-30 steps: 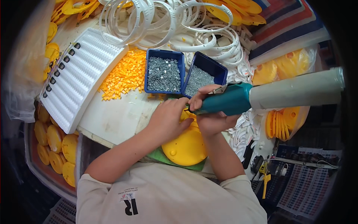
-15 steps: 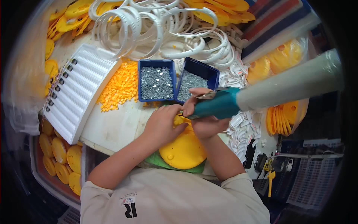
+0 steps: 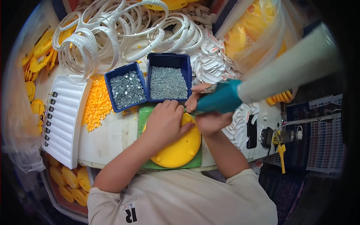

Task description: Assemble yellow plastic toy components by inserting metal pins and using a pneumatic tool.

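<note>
Two hands are meeting at the centre of the frame: the left hand (image 3: 167, 122) is pressing down with fingers curled close together on the round yellow plastic disc (image 3: 176, 146), while the right hand (image 3: 210, 118) is wrapping its fingers tightly around the teal-bodied power screwdriver (image 3: 221, 100), whose pale grey cylindrical upper part is slanting away toward the upper right of the frame. The screwdriver's tip is hidden between the two hands. The disc is lying on a green square mat (image 3: 144, 112) at the near edge of the white worktable (image 3: 112, 138), just below centre. Directly above the hands, two dark blue rectangular plastic trays (image 3: 148, 80) are sitting side by side, both filled with small silvery screws. Left of them, a heap of small orange plastic pieces (image 3: 96, 105) is spreading beside a white ribbed plastic panel (image 3: 65, 120). Across the upper part of the frame, many white plastic hoops (image 3: 112, 33) are lying tangled together.
</note>
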Action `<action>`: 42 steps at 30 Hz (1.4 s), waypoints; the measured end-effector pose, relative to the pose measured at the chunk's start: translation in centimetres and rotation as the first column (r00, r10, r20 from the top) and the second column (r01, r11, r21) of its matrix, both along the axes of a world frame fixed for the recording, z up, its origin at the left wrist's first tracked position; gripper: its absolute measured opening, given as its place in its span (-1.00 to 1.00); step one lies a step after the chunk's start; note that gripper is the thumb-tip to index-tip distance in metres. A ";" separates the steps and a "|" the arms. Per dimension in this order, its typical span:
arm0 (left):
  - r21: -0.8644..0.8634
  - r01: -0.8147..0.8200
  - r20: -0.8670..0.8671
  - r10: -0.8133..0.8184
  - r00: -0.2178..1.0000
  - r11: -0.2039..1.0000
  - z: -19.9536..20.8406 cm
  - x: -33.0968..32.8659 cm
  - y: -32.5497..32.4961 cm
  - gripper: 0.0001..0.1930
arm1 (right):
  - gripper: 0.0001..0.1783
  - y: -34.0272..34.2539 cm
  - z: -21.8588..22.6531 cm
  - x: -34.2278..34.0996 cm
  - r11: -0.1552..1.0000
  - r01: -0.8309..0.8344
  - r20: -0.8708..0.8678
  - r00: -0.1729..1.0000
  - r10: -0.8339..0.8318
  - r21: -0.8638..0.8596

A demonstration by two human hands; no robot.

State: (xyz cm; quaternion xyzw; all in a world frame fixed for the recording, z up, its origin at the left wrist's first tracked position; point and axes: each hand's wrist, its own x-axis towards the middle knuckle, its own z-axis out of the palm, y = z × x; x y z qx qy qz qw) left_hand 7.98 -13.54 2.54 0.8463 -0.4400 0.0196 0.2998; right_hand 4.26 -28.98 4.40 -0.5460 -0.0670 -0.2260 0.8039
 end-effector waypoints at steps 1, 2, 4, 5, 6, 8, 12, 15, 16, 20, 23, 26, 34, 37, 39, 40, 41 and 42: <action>0.006 0.007 0.002 -0.008 1.000 1.000 0.0 0.0 -0.1 -0.53 | 0.18 0.1 -0.5 0.2 0.999 0.020 -0.059 0.998 -0.018 0.040; -0.006 0.001 0.006 -0.001 1.000 1.000 -0.1 0.0 0.0 -0.53 | 0.16 0.4 -1.0 0.4 0.996 0.040 -0.119 0.992 -0.031 0.080; -0.012 0.002 0.012 -0.002 1.000 1.000 -0.2 0.0 0.2 -0.53 | 0.13 0.8 -1.3 0.7 0.989 0.119 -0.139 0.985 -0.107 0.085; -0.009 -0.008 0.016 0.008 1.000 1.000 -0.4 0.1 0.1 -0.52 | 0.14 0.8 -1.6 0.9 0.997 0.049 -0.092 0.995 -0.044 0.055; -0.008 -0.018 0.020 0.018 1.000 1.000 -0.5 0.1 0.1 -0.52 | 0.14 0.8 -1.7 1.1 1.000 -0.020 -0.047 0.999 0.021 0.020; -0.011 -0.019 0.028 0.019 0.999 1.000 -0.8 0.1 0.1 -0.51 | 0.16 0.9 -1.2 0.6 1.000 0.008 -0.107 0.994 -0.006 0.019; 0.075 0.006 -0.024 -0.004 1.000 0.997 0.1 -0.1 0.1 -0.30 | 0.19 0.8 -1.7 0.3 0.999 -0.004 -0.133 0.991 -0.003 -0.054; 0.002 -0.018 0.031 0.018 0.999 1.000 -0.1 -0.2 0.1 -0.49 | 0.25 0.9 -1.1 0.2 0.997 0.019 -0.115 0.993 -0.028 -0.075; 0.005 -0.013 0.032 0.013 0.999 1.000 -0.1 -0.3 0.1 -0.49 | 0.28 1.0 -0.5 0.0 0.997 0.031 -0.148 0.988 -0.040 -0.066; 0.081 0.024 -0.003 -0.024 1.000 0.996 0.5 -0.4 0.2 -0.55 | 0.38 -1.0 2.0 -2.6 0.992 0.079 -0.061 0.994 -0.085 -0.096; 0.051 0.218 0.086 -0.221 0.971 0.975 0.0 0.0 -0.1 -0.59 | 0.36 -1.8 2.0 -6.0 0.997 0.075 -0.060 0.996 -0.073 0.035; -0.043 0.461 0.178 -0.447 0.876 0.886 0.4 -0.8 -1.0 -0.59 | 0.34 -2.2 1.5 -8.5 1.000 0.024 -0.099 0.995 -0.024 0.002; 0.110 0.486 0.039 -0.493 0.869 0.867 0.0 -1.0 -2.3 -0.53 | 0.20 -1.0 -0.8 -9.0 0.992 0.099 -0.124 0.988 -0.090 0.074; 0.133 0.487 0.012 -0.492 0.870 0.863 0.0 -1.1 -2.3 -0.51 | 0.17 -0.7 -0.6 -9.2 0.990 0.138 -0.167 0.977 -0.134 0.016; 0.135 0.507 0.003 -0.512 0.859 0.851 -0.1 -1.1 -2.3 -0.50 | 0.17 -0.7 -0.7 -9.4 0.993 0.122 -0.201 0.972 -0.118 0.007; 0.134 0.502 0.010 -0.508 0.861 0.854 -0.1 -1.2 -2.2 -0.50 | 0.17 -0.7 -0.7 -9.4 0.993 0.117 -0.196 0.974 -0.114 0.003; 0.140 0.502 0.006 -0.508 0.862 0.853 0.0 -1.2 -2.2 -0.50 | 0.18 -0.6 -0.6 -9.4 0.993 0.115 -0.184 0.976 -0.114 -0.007; 0.148 0.502 0.002 -0.508 0.861 0.852 0.0 -1.3 -2.2 -0.50 | 0.19 -0.5 -0.7 -9.4 0.993 0.114 -0.172 0.978 -0.115 -0.016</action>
